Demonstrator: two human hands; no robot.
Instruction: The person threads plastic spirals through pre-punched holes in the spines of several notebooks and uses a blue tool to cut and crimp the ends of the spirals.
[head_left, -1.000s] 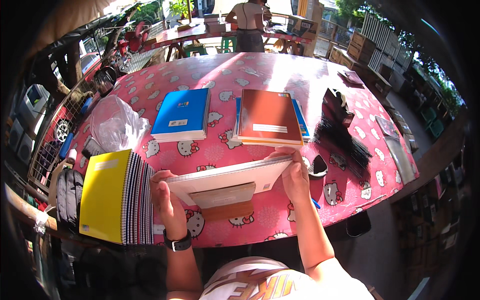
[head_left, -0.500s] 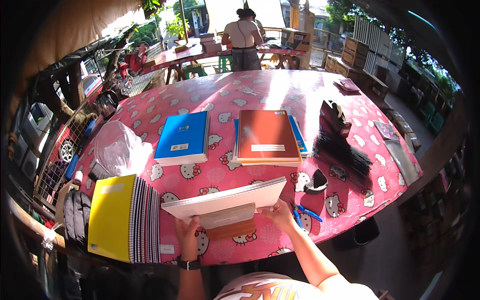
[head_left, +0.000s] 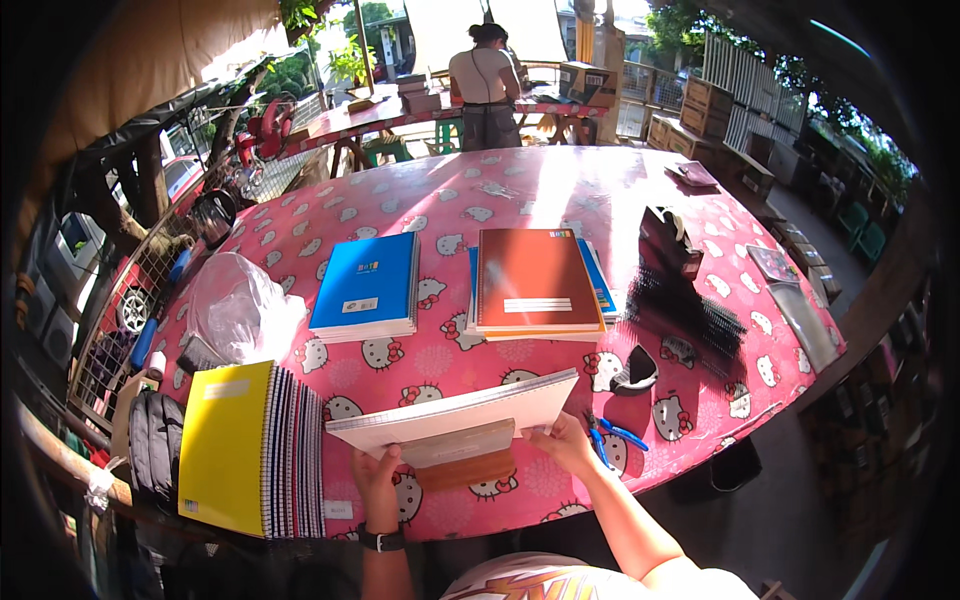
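From here I see left hand (head_left: pixel 377 482) and right hand (head_left: pixel 564 444), fingers apparently clamped on the white notebook stack (head_left: pixel 452 416), lower centre of frame; even, level grip suits, undersides hidden.

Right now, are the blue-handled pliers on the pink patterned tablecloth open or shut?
Open, it appears: the pliers lie near the right hand, handles spread in a V. Jaws too small to judge.
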